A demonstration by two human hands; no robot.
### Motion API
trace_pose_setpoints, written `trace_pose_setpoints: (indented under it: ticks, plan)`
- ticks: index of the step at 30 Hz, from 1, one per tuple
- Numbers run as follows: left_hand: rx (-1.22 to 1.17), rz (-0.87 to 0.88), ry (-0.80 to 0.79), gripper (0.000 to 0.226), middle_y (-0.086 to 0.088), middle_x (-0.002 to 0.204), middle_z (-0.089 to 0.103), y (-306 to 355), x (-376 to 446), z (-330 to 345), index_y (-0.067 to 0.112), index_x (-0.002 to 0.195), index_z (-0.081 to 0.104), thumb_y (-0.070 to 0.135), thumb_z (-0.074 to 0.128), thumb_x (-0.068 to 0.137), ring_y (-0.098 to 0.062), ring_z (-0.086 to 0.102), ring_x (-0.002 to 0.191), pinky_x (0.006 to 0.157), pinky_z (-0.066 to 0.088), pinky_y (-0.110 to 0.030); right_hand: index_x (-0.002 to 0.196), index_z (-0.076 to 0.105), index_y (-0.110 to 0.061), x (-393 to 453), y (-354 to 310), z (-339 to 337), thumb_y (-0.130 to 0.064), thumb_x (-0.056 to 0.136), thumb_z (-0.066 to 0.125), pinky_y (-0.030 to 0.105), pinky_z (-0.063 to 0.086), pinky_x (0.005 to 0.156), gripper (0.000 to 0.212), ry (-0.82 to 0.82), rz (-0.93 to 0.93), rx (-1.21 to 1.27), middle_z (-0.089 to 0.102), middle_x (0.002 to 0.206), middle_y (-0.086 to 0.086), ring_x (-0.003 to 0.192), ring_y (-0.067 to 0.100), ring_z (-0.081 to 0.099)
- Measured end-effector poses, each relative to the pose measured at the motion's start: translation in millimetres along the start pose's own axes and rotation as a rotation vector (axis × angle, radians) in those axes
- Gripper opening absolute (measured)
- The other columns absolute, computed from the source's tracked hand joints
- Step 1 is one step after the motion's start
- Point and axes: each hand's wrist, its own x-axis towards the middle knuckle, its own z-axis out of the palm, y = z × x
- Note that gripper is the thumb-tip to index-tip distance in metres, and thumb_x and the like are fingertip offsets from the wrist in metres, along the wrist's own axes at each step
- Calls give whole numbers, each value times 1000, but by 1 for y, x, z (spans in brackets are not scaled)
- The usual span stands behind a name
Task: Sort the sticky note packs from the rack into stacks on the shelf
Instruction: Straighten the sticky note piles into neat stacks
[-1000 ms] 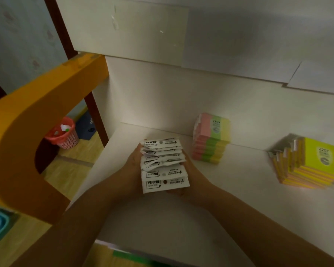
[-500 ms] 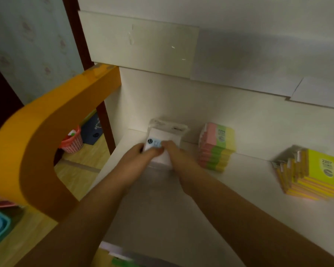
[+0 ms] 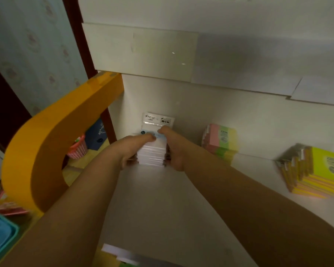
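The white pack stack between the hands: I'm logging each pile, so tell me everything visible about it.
The stack of white sticky note packs in clear wrap stands on the white shelf board, close to the white back wall. About six flat packs lie squared on one another. The top pack's white header card with dark print points toward the wall. The left hand and right hand grip its sides, thumbs on top. It stands apart from the pink, green and yellow stack.

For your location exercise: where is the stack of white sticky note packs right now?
In the head view, the stack of white sticky note packs sits at the shelf's back left, between both hands, left of the pink-green-yellow stack.
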Motion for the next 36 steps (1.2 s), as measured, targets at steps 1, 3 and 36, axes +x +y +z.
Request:
trace_pose_setpoints:
  ticks: [1, 3, 36]
  plan:
    - [75, -6, 23, 41, -5, 93, 64, 2, -2, -1, 13, 107, 60, 48, 64, 87, -21, 58, 84, 73, 45, -31, 106, 66, -18, -9, -2, -3, -53, 81, 61, 38, 41, 80, 44, -4, -8, 5, 56, 94, 13, 86, 28, 55]
    - [232, 50, 153, 62, -6, 114, 59, 6, -4, -2, 13, 119, 52, 62, 61, 83, -26, 55, 101, 82, 41, -35, 104, 65, -15, -23, -2, -17, -49, 94, 56, 36, 42, 91, 37, -14, -55, -13, 57, 83, 8, 84, 23, 53]
    - [-42, 272, -509, 107, -5, 130, 63, -11, 16, 177, 15, 143, 38, 44, 94, 56, -24, 64, 115, 100, 51, -43, 122, 64, -18, -30, 75, -202, -34, 91, 58, 41, 51, 100, 35, -31, -268, 91, 74, 113, 4, 108, 25, 67]
